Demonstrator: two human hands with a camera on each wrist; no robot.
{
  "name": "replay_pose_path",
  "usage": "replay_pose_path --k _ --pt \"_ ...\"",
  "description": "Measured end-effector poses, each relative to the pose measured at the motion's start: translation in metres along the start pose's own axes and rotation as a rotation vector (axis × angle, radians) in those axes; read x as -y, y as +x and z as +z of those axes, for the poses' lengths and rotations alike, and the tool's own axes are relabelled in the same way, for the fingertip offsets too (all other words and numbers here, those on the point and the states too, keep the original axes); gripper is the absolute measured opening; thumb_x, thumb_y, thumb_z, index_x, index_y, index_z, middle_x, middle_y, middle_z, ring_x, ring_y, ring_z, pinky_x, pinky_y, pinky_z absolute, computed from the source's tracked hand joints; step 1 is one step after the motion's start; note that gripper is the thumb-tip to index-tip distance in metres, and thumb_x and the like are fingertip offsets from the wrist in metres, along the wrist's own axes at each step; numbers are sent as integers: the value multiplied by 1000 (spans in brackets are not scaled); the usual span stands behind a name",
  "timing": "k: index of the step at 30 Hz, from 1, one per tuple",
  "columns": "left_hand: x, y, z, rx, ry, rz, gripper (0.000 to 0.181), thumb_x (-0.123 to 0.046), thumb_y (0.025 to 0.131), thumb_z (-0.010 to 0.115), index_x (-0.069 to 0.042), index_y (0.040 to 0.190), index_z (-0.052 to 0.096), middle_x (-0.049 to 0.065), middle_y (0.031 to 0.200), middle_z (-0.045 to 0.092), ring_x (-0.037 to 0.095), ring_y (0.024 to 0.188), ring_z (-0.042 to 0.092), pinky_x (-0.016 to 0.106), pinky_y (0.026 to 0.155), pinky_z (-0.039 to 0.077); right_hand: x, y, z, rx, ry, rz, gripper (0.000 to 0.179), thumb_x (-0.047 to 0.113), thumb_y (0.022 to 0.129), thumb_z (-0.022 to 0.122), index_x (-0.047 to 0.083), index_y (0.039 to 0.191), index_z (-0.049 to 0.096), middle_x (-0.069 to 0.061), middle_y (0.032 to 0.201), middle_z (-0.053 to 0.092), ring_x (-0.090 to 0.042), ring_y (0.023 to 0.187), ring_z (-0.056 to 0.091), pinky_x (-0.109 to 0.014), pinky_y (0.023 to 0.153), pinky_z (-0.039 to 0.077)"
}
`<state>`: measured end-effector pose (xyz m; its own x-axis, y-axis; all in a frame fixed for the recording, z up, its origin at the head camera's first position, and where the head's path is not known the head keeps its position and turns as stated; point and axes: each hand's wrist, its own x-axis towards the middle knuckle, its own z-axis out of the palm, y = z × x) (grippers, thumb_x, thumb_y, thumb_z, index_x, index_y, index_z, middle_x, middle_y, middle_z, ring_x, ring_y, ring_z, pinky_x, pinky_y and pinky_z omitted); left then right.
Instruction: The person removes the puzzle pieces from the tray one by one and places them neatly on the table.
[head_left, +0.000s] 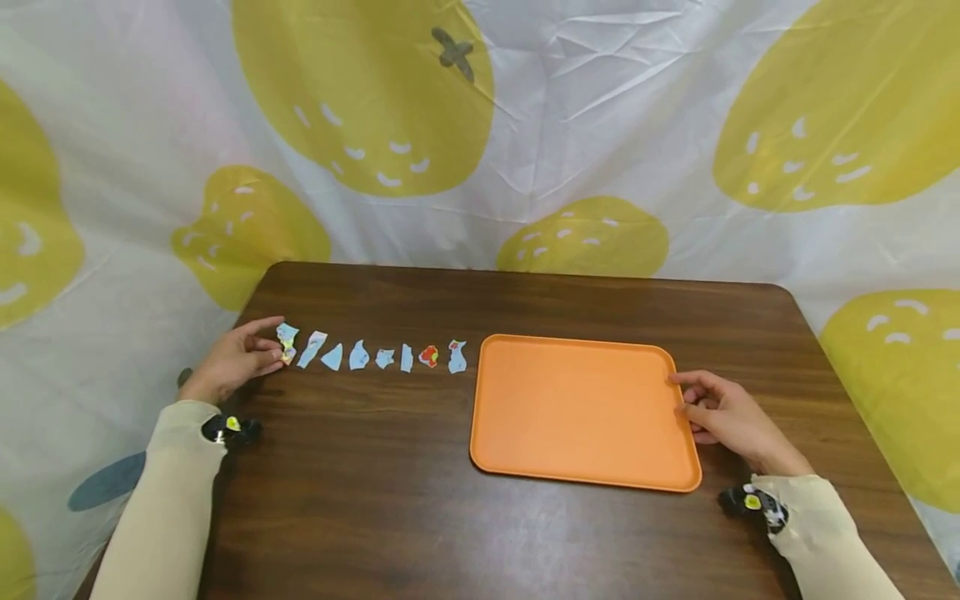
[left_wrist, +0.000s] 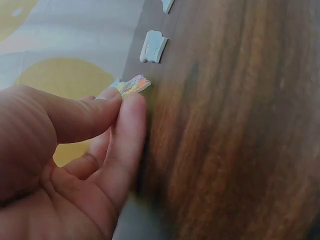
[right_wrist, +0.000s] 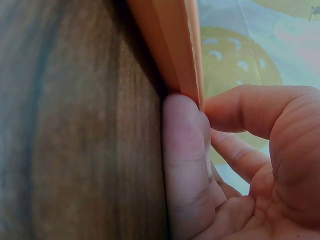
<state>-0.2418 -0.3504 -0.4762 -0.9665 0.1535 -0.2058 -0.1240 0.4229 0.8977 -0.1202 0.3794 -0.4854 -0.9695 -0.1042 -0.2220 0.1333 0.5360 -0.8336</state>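
At the left end of a row, my left hand [head_left: 237, 357] pinches an irregular printed card piece [head_left: 287, 335] between thumb and fingers. Light blue, yellow and pink show on this piece [left_wrist: 134, 85] in the left wrist view. The rest of the row holds several jagged light-blue card pieces [head_left: 358, 356], one of them a mostly red piece [head_left: 428, 356]. Right of the row lies a flat orange tray [head_left: 581, 412] with a raised rim. My right hand [head_left: 723, 417] grips its right edge, with the thumb against the rim and a finger low beside the table in the right wrist view.
Everything lies on a dark brown wooden table [head_left: 360, 517]. Behind it and at the sides hangs a white cloth [head_left: 592, 125] printed with large yellow fruit. Bare tabletop lies in front of the row and the tray.
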Motion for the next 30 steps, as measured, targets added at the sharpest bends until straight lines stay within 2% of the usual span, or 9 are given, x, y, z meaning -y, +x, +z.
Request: replay_pose_path --k 6,11,17,23,30 --pt "2 0 -2 -5 155 0 68 2 104 60 -4 165 31 13 112 62 3 84 65 24 72 61 -1 0 1 2 18 3 53 11 102 69 2 151 50 -18 112 51 -16 77 66 -36 69 65" --pt "1 2 -3 6 235 5 65 -3 106 61 -5 165 33 21 121 60 5 88 64 25 72 59 -2 -2 3 -5 17 5 54 12 102 69 1 152 50 -19 112 51 -15 78 65 -36 69 65" --pt "0 7 -7 28 281 12 64 -5 106 61 -4 164 34 23 124 59 6 92 62 27 74 57 -4 -5 3 -6 24 17 55 11 103 69 1 153 48 -19 114 51 -15 79 65 -36 70 65" --pt "-2 6 -8 20 339 27 62 -7 106 62 -3 163 37 26 127 60 12 96 62 28 73 56 -2 -3 2 -10 14 11 54 11 103 68 1 153 49 -19 114 51 -14 79 65 -36 69 65" --pt "2 3 -7 -9 316 15 62 -11 107 61 -4 163 36 27 134 59 15 100 62 28 76 56 1 -1 1 -5 11 8 55 12 103 68 1 153 48 -19 114 52 -15 79 65 -36 70 65"
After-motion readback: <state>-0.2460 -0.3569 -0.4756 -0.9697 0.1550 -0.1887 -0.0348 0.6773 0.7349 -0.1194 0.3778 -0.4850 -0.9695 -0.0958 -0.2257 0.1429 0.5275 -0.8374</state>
